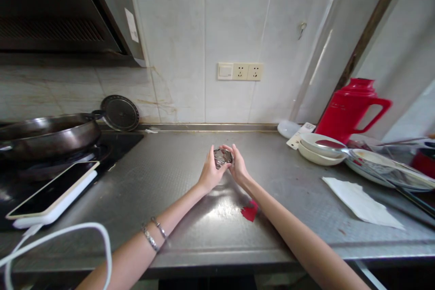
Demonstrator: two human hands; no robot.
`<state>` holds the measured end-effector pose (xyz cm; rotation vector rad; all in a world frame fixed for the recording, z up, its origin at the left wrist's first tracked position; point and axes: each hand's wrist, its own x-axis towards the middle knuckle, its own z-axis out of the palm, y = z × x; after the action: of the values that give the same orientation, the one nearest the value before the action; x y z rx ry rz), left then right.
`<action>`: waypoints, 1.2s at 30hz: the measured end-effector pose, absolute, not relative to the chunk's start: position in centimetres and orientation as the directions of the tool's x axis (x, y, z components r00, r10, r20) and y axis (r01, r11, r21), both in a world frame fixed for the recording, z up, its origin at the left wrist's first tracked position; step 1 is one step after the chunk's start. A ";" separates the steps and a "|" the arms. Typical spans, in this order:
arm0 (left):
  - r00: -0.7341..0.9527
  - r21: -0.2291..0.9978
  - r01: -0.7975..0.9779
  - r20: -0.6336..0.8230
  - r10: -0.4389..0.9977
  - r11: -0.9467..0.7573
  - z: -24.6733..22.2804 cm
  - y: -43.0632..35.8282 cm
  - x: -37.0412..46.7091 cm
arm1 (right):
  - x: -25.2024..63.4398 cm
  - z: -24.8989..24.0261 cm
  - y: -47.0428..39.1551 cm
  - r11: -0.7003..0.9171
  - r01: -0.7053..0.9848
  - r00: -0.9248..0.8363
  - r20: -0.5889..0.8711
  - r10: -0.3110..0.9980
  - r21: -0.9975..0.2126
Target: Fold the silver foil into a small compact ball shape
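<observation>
Between my two hands, over the middle of the steel counter (163, 181), is a small roundish, shiny silvery-brown thing (223, 157) with a crinkled, glinting surface. I cannot make out its kind. My left hand (210, 170) closes on it from the left, with the thumb at its lower edge. From the right, my right hand (239, 165) wraps round it, fingers along its far side. A torn red scrap (249, 211) lies on the counter close to my right forearm.
On the left, a pan (50, 136) sits on the black stove, near a phone (54, 190) on a white block with a white cable. To the right are a white paper napkin (362, 201), stacked bowls (317, 156), a plate (360, 172) and a red thermos jug (346, 108).
</observation>
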<state>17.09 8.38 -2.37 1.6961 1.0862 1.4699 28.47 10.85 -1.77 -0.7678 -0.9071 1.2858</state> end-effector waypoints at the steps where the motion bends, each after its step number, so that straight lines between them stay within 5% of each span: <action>1: 0.025 0.879 0.168 0.449 0.893 -0.447 -2.4 8.4 17.2 | 28.4 -1.8 11.0 0.143 -0.451 0.053 0.133 0.990 -0.881; 19: 0.212 0.923 0.019 0.373 0.903 -0.386 -2.7 10.2 16.2 | 28.9 0.2 12.3 -0.029 -0.419 -0.187 0.055 0.981 -0.908; 36: 0.079 0.866 0.134 0.474 0.877 -0.481 -3.6 9.9 16.5 | 28.3 -1.1 12.3 0.115 -0.345 0.063 0.100 0.993 -0.931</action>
<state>16.53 9.91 -3.57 1.7107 1.0079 1.4580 28.31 12.34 -1.13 -0.8892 -0.9642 1.2455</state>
